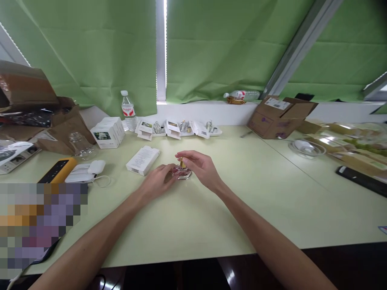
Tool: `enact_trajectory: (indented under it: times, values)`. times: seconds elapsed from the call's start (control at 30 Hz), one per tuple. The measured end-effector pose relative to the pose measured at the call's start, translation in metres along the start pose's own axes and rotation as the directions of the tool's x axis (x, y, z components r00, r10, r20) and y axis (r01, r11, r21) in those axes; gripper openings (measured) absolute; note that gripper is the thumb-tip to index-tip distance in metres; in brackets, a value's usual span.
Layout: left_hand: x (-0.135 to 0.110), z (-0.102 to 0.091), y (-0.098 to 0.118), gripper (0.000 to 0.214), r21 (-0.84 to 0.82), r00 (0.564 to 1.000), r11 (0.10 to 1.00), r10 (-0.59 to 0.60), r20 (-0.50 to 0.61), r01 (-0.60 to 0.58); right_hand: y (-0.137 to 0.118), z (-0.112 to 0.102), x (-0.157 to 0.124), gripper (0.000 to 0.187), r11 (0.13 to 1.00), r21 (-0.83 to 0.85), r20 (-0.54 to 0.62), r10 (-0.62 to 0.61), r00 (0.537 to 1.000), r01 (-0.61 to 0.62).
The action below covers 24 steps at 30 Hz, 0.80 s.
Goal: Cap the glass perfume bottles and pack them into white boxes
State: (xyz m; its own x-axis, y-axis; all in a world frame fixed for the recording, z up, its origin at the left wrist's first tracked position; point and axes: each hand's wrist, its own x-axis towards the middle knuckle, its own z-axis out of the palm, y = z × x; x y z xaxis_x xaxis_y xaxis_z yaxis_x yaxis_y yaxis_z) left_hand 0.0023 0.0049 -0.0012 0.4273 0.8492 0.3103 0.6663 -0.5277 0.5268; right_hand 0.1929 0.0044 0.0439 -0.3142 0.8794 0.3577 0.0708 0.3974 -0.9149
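Note:
A small clear glass bottle [183,174] with a pinkish tint sits on the table in front of me. My left hand [157,180] grips its left side between thumb and fingers. Over the bottle, my right hand [202,166] pinches a small gold piece [182,162] at the bottle's top; whether it is fixed to the glass I cannot tell. Left of the bottle lies a closed white printed box [143,160]. Farther back, several opened white boxes [173,129] stand in a row, with small glass pieces in white trays.
White cartons [106,133] and an upright water bottle [128,112] stand back left. An orange-black device [57,170] and a white charger with cable [86,171] lie at left. At right are a cardboard box [276,117], a clear round lid [306,148] and a black bar [361,181].

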Motion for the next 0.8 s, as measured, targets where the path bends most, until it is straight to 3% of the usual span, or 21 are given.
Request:
enact_trajectory:
  times: [0.27,0.8]
  values:
    - [0.001,0.001,0.001,0.028,-0.016,1.000,1.000,0.006,0.012,-0.006,0.011,0.001,0.000,0.030,0.996,0.037,0.011,0.086,0.996,-0.086]
    - [-0.001,0.000,0.002,0.033,-0.012,1.000,1.000,0.005,0.014,-0.005,0.012,-0.002,0.000,0.031,0.990,0.047,0.032,0.130,0.991,-0.132]
